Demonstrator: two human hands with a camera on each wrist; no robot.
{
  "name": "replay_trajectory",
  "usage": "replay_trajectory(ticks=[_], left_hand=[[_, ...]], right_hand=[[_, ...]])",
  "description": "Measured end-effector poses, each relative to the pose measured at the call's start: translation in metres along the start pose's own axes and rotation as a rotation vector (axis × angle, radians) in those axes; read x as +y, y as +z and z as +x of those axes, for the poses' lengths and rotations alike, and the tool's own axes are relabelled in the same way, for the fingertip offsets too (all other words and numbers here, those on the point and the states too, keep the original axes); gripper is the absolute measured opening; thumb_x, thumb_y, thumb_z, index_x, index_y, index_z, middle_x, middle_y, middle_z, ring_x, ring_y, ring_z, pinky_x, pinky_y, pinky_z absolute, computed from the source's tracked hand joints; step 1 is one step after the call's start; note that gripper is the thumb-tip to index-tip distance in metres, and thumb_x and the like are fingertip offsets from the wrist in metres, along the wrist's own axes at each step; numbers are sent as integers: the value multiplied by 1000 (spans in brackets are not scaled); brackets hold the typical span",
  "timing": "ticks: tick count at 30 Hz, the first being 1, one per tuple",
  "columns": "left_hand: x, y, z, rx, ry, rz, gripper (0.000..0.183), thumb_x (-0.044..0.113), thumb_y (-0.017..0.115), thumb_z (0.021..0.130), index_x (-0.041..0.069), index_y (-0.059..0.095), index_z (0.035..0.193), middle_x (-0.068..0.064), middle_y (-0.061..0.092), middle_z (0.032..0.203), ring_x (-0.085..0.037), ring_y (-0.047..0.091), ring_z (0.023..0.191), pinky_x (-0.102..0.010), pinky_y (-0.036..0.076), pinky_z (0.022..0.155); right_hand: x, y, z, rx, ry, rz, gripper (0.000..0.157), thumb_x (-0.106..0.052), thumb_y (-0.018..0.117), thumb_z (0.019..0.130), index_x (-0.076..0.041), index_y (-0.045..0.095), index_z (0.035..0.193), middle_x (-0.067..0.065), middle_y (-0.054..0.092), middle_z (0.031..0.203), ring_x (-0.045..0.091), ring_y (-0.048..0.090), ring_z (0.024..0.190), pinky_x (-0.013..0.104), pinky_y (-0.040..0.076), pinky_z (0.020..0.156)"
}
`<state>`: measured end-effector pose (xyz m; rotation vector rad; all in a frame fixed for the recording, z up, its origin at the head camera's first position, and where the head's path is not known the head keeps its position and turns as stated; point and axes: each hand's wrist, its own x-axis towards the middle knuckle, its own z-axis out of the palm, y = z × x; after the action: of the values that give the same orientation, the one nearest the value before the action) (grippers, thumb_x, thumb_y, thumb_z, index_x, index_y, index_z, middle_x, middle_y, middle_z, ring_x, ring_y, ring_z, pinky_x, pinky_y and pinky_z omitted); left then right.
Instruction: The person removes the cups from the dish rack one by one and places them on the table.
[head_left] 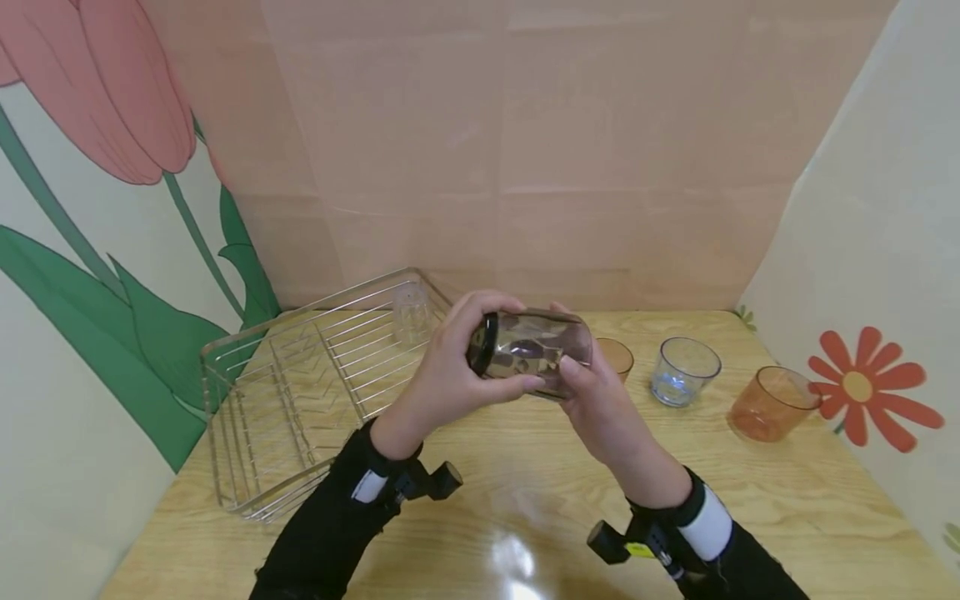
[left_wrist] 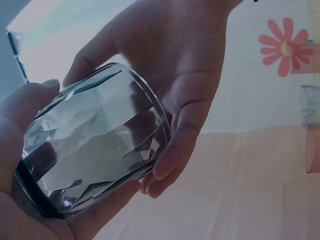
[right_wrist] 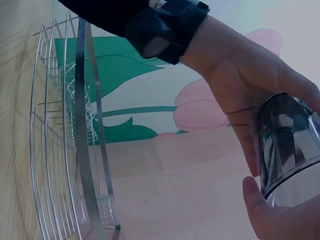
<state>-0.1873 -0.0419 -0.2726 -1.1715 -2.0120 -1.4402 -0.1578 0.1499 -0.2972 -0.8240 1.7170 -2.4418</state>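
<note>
A smoky grey faceted glass [head_left: 536, 346] is held up in the air, lying nearly on its side. Its thick dark base points to the left. My left hand [head_left: 457, 354] grips the base end, thumb along the near side and fingers over the top. At the other end my right hand [head_left: 600, 408] holds the glass, with its thumb on the near side by the rim. In the left wrist view, the right hand's fingers [left_wrist: 172, 150] curl at the rim of the glass [left_wrist: 95, 140]. The right wrist view shows only part of the glass [right_wrist: 287, 140].
A wire dish rack [head_left: 337, 333] stands on the wooden table [head_left: 480, 533] at left, with a clear glass [head_left: 411, 312] at its far end. To the right are an amber glass [head_left: 618, 358] partly behind the right hand, a clear glass [head_left: 684, 371] and an orange glass [head_left: 772, 404].
</note>
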Motion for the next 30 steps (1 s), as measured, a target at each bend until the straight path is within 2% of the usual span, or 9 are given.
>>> replay_trajectory(ticks=[4,11,21,30], left_hand=[[1,5,-2,26,45,-14,67,12,89,67,10,52,123,-8,54,125,-20,49,115,-37,47,91],[5,15,-7,20,104,6,69,12,89,66,10,50,123,-13,49,128,-22,47,118,-36,47,94],[7,19,-10,26,91,35,70,14,89,67,11,49,125,-13,48,129,-23,47,119,-36,45,96],[4,14,-10,-41,102,25,67,14,85,72,10,49,128,-12,46,133,-21,46,122,-37,45,97]], right_hand=[[-2,1,-1,7,-13,14,71,-32,60,95,-14,20,151,2,50,132,15,56,113,27,49,90],[-1,-1,-2,-31,-68,-2,60,-34,56,98,-19,27,147,3,52,127,12,60,102,24,53,80],[0,-4,-2,-31,-83,20,58,-32,57,98,-15,29,146,5,54,126,13,62,99,24,55,77],[-5,-8,-1,2,-100,-15,51,-26,58,96,-16,40,142,6,54,125,17,59,106,27,54,82]])
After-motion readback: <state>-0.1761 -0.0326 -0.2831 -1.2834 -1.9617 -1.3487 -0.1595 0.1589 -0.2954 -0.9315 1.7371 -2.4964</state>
